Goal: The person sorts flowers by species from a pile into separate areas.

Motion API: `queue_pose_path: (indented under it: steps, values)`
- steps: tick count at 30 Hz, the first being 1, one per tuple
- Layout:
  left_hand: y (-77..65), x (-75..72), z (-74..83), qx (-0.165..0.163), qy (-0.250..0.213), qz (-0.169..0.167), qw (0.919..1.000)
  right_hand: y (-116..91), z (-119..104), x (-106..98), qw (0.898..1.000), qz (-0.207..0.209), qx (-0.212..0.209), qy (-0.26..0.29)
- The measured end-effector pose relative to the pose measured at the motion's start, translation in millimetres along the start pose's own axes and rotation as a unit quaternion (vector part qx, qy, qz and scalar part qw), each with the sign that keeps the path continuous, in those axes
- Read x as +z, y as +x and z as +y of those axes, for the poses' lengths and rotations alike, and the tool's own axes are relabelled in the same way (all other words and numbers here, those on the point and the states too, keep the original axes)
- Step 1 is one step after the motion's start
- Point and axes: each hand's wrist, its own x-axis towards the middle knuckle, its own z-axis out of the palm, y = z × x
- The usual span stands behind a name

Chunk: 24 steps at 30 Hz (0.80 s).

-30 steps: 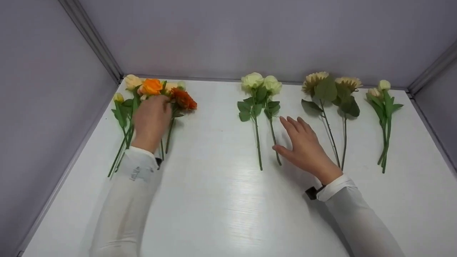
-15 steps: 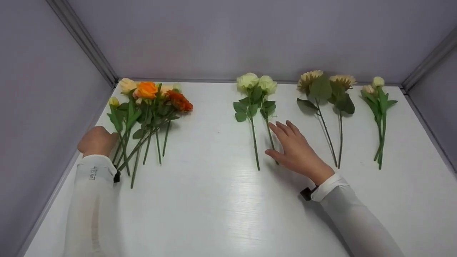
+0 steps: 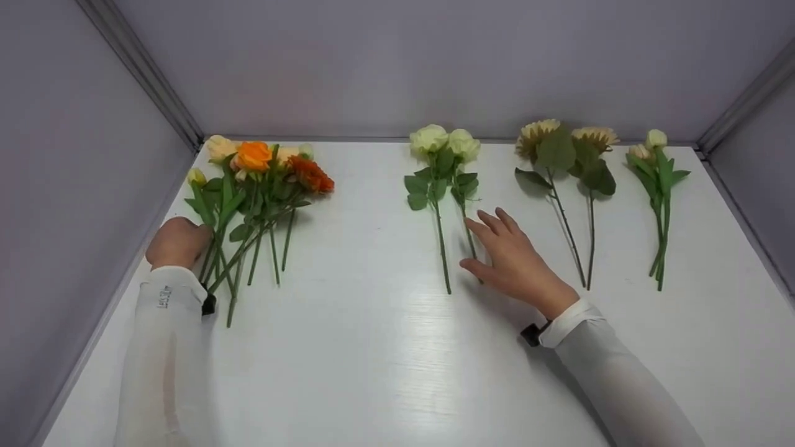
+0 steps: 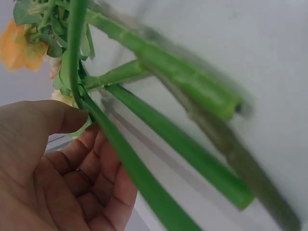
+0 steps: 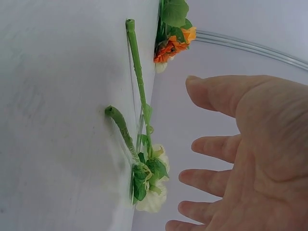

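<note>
At the left edge of the flower pile, my left hand (image 3: 177, 242) pinches a green stem (image 4: 127, 154) between thumb and fingertips. That stem appears to belong to the yellow tulip (image 3: 196, 177), whose bud lies just above the hand. Beside it lie an orange rose (image 3: 253, 156), a rust-orange flower (image 3: 312, 174) and peach blooms, their stems crossing. My right hand (image 3: 512, 261) is spread with nothing in its grasp, near the stem of one of two pale green-white roses (image 3: 428, 140). In the right wrist view its fingers are straight and apart from those roses.
Two cream, sunflower-like blooms (image 3: 595, 141) with large leaves lie right of my right hand. Farther right is a small bunch of pale tulips (image 3: 656, 139). All rest on a white table (image 3: 335, 347) with grey panels (image 3: 397, 68) behind and at both sides.
My left hand has gone from above the orange blooms to the leftmost stems, then shifted slightly right onto a stem. My right hand has barely moved.
</note>
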Motion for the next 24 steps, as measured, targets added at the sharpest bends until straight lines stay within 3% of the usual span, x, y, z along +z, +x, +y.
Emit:
queue_pose_path:
  steps: [4,10,13,16,19,24]
  values:
    - [0.1,3.0,3.6,-0.007,-0.024,-0.004,0.9997,0.5,0.4,0.4,1.000,-0.001,0.001,0.001]
    - [0.2,4.1,9.3,0.014,-0.062,0.007,0.9980,0.8,0.8,0.5,1.000,-0.004,0.003,0.001]
    - [-0.6,1.4,10.7,0.019,-0.108,0.009,0.9940,1.4,0.7,-0.4,1.000,-0.001,0.004,0.002]
    - [-3.1,-1.8,12.8,0.014,-0.182,0.012,0.9832,1.6,1.2,-0.8,1.000,0.002,0.000,0.002]
    - [-6.7,-4.8,19.8,0.014,-0.259,0.024,0.9656,1.5,1.4,-0.6,1.000,0.003,-0.006,0.000]
    - [-16.3,-4.4,50.0,0.055,-0.350,0.040,0.9342,0.7,0.2,0.1,1.000,0.006,-0.012,0.001]
